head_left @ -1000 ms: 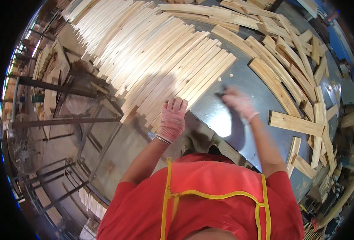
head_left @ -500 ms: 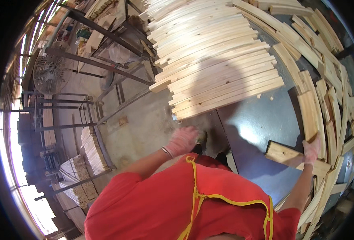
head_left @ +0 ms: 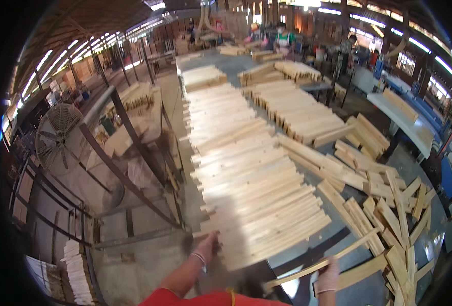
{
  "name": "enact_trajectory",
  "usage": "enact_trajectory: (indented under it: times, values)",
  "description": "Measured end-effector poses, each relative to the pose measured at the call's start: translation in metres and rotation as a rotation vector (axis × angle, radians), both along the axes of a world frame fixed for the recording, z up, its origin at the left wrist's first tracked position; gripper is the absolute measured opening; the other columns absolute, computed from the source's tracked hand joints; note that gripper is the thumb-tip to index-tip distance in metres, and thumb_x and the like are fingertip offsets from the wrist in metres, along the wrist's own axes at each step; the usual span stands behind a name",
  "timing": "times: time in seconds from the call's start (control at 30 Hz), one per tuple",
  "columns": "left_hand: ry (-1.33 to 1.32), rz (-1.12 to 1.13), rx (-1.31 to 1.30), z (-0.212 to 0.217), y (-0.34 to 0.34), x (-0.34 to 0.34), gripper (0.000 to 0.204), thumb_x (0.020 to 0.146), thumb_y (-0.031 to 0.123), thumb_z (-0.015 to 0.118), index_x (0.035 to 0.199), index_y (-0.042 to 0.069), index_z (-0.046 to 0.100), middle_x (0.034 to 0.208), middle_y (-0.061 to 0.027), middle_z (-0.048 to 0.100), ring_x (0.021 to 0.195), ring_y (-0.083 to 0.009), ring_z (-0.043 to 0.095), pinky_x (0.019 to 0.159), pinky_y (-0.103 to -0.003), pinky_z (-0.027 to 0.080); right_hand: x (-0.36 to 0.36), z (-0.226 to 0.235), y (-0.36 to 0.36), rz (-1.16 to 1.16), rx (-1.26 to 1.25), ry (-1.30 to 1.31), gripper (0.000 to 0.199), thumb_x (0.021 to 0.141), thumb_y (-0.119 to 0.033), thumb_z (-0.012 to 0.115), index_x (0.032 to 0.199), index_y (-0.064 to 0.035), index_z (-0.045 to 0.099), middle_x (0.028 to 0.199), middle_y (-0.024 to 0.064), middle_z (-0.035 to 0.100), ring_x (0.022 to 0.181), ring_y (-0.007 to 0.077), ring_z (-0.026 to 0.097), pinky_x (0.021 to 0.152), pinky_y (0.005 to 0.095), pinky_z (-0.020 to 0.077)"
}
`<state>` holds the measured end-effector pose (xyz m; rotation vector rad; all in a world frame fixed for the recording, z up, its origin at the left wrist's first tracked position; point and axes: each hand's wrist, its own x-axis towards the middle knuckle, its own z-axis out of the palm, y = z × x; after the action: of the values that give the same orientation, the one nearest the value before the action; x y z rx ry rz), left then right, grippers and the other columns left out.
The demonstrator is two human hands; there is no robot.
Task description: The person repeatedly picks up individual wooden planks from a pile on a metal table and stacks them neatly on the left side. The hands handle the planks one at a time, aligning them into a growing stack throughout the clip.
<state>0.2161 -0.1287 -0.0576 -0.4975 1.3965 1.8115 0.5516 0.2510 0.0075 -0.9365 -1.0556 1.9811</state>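
Observation:
A wooden strip lies slantwise across my right hand, which is gripping it near its middle. Its left end reaches toward the near edge of the dark metal table. Beside the row's left ends is my left hand; its fingers are blurred and partly shaded, so whether they touch a board is unclear. In front of me runs a long row of pale wooden boards, laid side by side. A band of shadow falls across its near part.
Loose boards lie in a jumbled pile at the right. A second row of boards stands farther off. At the left are a metal frame and a large fan. A person is at the far end.
My view has lifted from my body to the whole table. My right hand has raised a wooden strip from beside the pile; my left hand has come to the row's left ends.

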Motion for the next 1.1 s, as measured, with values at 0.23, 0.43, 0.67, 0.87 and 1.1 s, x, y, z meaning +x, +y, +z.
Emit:
enact_trajectory:
  times: [0.23, 0.43, 0.67, 0.87, 1.1]
  values:
    - [-0.034, -0.197, -0.009, -0.046, 0.007, 0.05, 0.058, 0.106, 0.064, 0.058, 0.129, 0.013, 0.073, 0.117, -0.0015, 0.073, 0.102, -0.0139, 0.063, 0.091, -0.039, 0.055, -0.097, -0.043, -0.067, 0.383, 0.102, -0.617, 0.067, 0.1, -0.046, 0.073, 0.146, -0.0004, 0.056, 0.127, 0.0127, 0.072, 0.108, 0.0261, 0.069, 0.092, 0.0427, 0.0579]
    - [0.742, -1.032, -0.327, 0.016, 0.042, 0.048, 0.075, 0.105, 0.058, 0.06, 0.153, 0.0, 0.058, 0.152, -0.0189, 0.063, 0.138, -0.0296, 0.062, 0.117, -0.037, 0.046, -0.047, -0.035, -0.035, 0.271, 0.18, -0.608, 0.064, 0.097, -0.026, 0.08, 0.143, 0.0076, 0.051, 0.131, 0.0224, 0.07, 0.112, 0.027, 0.07, 0.097, 0.0395, 0.057]
    - [0.7, -1.17, -0.346, 0.046, 0.208, 0.003, 0.093, 0.098, 0.071, 0.061, 0.15, -0.007, 0.057, 0.157, -0.0307, 0.055, 0.145, -0.0414, 0.054, 0.121, -0.043, 0.042, -0.043, -0.062, 0.016, 0.395, 0.39, -0.613, 0.081, 0.096, -0.047, 0.082, 0.149, 0.0056, 0.051, 0.127, 0.0181, 0.072, 0.114, 0.0254, 0.068, 0.099, 0.0368, 0.0544]
    - [0.789, -1.261, -0.641, 0.033, 0.268, 0.034, 0.116, 0.085, 0.082, 0.068, 0.156, -0.008, 0.049, 0.159, -0.0343, 0.049, 0.145, -0.0449, 0.052, 0.123, -0.045, 0.042, -0.05, -0.08, 0.02, 0.348, 0.077, -0.399, 0.073, 0.094, -0.037, 0.087, 0.147, 0.0017, 0.055, 0.124, 0.0116, 0.072, 0.1, 0.0212, 0.069, 0.086, 0.0342, 0.0579]
    - [0.999, -1.086, -0.433, 0.149, 0.29, 0.055, 0.113, 0.087, 0.073, 0.072, 0.162, -0.005, 0.041, 0.159, -0.0321, 0.048, 0.148, -0.045, 0.048, 0.124, -0.045, 0.041, -0.039, 0.038, 0.036, 0.172, 0.21, -0.372, 0.07, 0.093, -0.026, 0.085, 0.148, 0.0023, 0.053, 0.123, 0.0119, 0.07, 0.107, 0.0218, 0.067, 0.095, 0.0352, 0.0567]
